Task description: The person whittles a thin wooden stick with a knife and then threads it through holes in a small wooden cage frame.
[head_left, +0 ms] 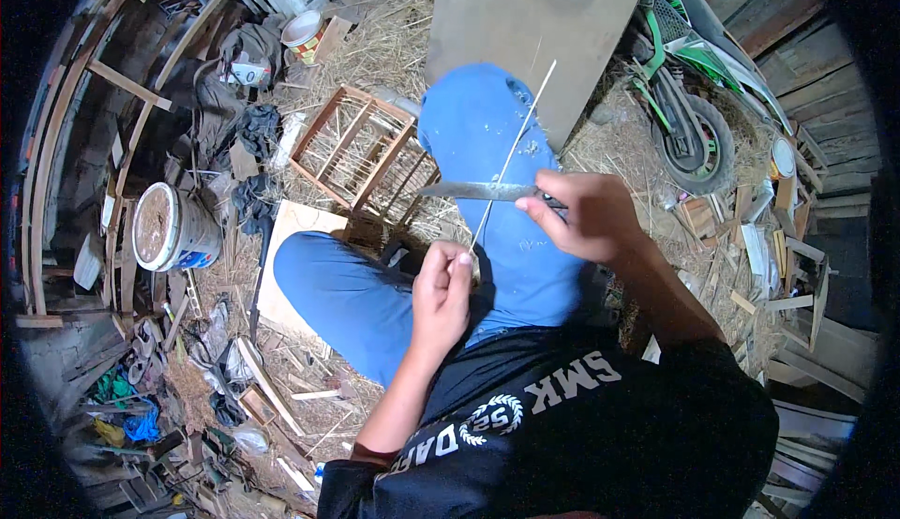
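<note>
My left hand [441,294] is closed round the lower end of a long, thin pale strip [535,103] that slants up and right across my blue-trousered knee [473,111]. My right hand [586,214] grips the handle of a knife [464,191], whose flat, dark-grey blade points left and lies across the strip; whether the edge touches it I cannot tell. Small pale shavings [530,151] are scattered on the trouser leg. Just left of that leg sits a wooden slatted cage [349,116], beside a pale board [286,228] under my other leg.
A large panel [534,3] stands ahead. A green-and-white motorbike [684,97] is at the right. A white bucket [169,228] and a small tub [302,31] stand left, among straw, wood scraps [262,369], curved wooden ribs [127,88] and dark bags [253,135].
</note>
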### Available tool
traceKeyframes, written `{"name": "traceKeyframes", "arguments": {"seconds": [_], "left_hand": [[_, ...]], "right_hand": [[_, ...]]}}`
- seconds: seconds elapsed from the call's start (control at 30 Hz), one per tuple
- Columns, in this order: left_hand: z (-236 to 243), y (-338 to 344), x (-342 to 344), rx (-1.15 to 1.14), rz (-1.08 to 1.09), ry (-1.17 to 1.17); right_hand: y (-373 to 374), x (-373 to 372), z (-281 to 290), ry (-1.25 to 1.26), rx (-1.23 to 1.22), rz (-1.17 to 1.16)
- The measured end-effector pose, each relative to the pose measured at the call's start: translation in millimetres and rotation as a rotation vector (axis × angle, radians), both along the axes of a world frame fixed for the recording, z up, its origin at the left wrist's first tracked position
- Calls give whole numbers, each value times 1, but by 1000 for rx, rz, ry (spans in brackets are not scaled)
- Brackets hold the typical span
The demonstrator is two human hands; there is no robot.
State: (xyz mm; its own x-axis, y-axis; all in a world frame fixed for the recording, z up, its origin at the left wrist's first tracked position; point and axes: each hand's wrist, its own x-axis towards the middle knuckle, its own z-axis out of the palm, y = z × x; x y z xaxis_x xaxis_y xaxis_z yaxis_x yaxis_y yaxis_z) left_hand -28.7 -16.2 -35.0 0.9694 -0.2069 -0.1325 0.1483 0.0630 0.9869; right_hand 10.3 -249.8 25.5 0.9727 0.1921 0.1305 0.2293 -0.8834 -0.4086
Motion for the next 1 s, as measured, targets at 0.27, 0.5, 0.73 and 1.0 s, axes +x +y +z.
{"name": "traceKeyframes", "arguments": {"seconds": [0.27, 0.5, 0.73, 1.0], "left_hand": [[-1, -20, 23, -63, -45, -25], [-3, -5, 12, 5, -30, -57], [-6, 13, 4, 95, -39, -51], [-6, 22, -5, 84, -29, 13]], "right_hand": [[0, 2, 5, 16, 33, 2], [0, 0, 2, 30, 40, -31], [1, -4, -8, -175, 58, -19], [0, -4, -5, -86, 32, -24]]}}
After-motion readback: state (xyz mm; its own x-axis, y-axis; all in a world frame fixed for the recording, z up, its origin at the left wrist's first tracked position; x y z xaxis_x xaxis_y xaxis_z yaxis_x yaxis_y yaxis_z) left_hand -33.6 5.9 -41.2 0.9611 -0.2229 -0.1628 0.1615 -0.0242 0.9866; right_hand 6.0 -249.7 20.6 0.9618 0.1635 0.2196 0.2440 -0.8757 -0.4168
